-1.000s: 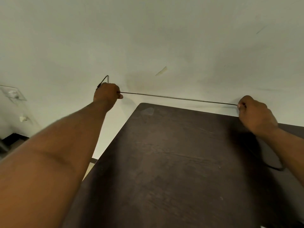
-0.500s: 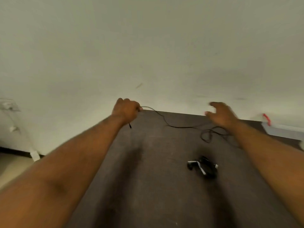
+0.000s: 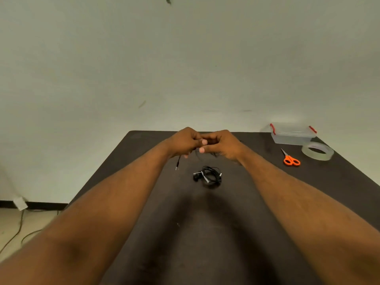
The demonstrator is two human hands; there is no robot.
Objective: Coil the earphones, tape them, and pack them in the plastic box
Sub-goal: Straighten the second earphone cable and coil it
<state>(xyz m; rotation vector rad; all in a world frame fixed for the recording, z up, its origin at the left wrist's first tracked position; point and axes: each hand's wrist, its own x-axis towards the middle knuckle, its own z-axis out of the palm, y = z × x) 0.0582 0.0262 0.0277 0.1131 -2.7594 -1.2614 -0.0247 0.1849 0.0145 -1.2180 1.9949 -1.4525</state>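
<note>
1. The dark table (image 3: 205,233) has lots of bare top near the person, at 6 o'clock. Its far edge sits close to the pale wall (image 3: 185,58) at 12 o'clock.
2. The left edge of the table drops off to the floor (image 3: 24,227), where thin wires lie.
3. Both hands meet near the far edge. The left hand (image 3: 183,141) has its fingers curled shut on a black earphone cord (image 3: 178,160), and the plug hangs down below it.
4. The right hand (image 3: 221,144) touches the left, fingers bent in on the same cord.
5. One coiled earphone bundle (image 3: 208,174) with a white strip on it lies just toward 6 o'clock from the hands.
6. At 2 o'clock, by the right edge, I count one clear plastic box (image 3: 292,134) with red clips, one tape roll (image 3: 317,151), and one pair of orange scissors (image 3: 290,159).
7. The box sits at the far corner. The tape is just beside it.
</note>
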